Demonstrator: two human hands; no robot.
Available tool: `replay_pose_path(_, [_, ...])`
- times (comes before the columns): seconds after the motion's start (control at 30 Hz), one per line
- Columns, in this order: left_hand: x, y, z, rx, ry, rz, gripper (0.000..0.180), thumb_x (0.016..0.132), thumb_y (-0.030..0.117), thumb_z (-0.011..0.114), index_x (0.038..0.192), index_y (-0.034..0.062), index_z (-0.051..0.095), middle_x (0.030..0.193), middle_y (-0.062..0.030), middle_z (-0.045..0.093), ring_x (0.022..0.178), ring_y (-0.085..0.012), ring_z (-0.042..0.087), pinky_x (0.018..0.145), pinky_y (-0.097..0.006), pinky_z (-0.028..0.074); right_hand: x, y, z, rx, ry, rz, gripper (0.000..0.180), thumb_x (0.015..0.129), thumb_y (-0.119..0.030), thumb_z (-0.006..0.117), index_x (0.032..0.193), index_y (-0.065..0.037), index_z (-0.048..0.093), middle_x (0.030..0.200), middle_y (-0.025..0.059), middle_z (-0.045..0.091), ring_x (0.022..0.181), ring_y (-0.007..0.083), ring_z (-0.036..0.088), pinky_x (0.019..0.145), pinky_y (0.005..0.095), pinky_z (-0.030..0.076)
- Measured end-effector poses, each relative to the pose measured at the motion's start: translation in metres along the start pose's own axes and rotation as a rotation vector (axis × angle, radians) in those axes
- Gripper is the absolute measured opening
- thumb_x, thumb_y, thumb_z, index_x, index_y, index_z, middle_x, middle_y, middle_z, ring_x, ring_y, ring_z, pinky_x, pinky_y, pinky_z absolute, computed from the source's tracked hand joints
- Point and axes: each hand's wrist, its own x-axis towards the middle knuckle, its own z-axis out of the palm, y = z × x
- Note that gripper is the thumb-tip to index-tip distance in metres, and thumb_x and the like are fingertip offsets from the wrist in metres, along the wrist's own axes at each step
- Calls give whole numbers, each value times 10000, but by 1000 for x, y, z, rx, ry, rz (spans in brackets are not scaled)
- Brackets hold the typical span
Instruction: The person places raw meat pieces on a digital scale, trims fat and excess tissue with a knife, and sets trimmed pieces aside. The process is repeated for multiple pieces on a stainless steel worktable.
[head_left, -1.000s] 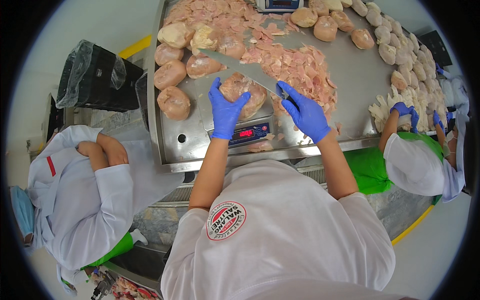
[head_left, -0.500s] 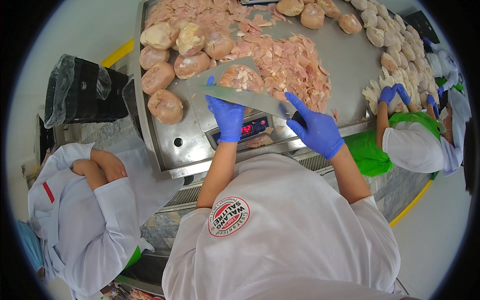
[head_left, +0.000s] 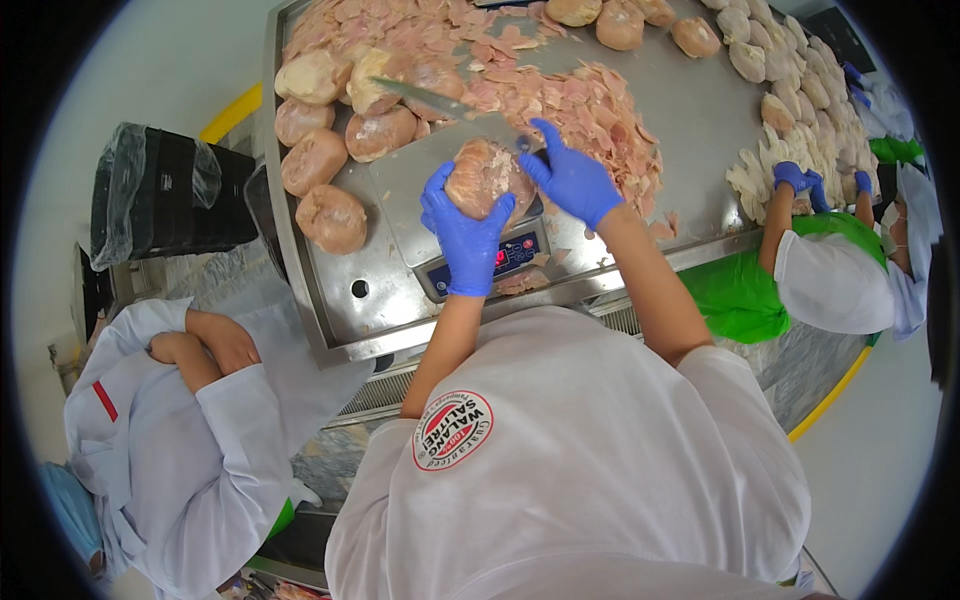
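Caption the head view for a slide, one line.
Blue-gloved left hand steadies a raw pink chicken piece above a digital scale while the blue-gloved right hand holds a long steel knife.

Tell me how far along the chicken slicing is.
Done: a big slice pile lies behind the board. In hand: the left hand holds one breast on the board while the right hand holds the knife. Left: several whole breasts wait at the left.

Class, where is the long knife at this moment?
In the head view the knife lies above the centre, its handle in the right hand, its blade reaching left over the whole chicken pieces, just beyond the piece under the left hand.
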Motion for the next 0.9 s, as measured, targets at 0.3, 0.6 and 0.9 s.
replay_pose_path(0.3, [24, -24, -14, -320, -43, -126, 706, 776, 190, 824, 1352, 12, 458, 1322, -154, 490, 1216, -270, 495, 1070, -390, 397, -8, 116, 17, 61, 241, 261, 767, 951, -436, 564, 1543, -116, 195, 1156, 290, 653, 1116, 438, 616, 967, 467, 464])
replay_pose_path(0.6, [19, -26, -27, -349, -36, -106, 615, 893, 208, 721, 1396, -1, 437, 1347, -146, 481, 1261, -242, 465, 1098, -369, 368, -2, 117, 27, -437, 495, -92, 771, 882, -275, 671, 1534, -125, 287, 1262, 294, 566, 1113, 445, 579, 955, 484, 471])
replay_pose_path(0.9, [17, -25, -32, -247, 17, -98, 666, 859, 144, 732, 1419, -4, 402, 1347, -163, 462, 1275, -279, 451, 1100, -386, 366, 68, 58, -190, 585, 321, -285, 680, 951, -173, 649, 1544, -124, 319, 1032, 16, 616, 771, 95, 568, 693, 252, 507])
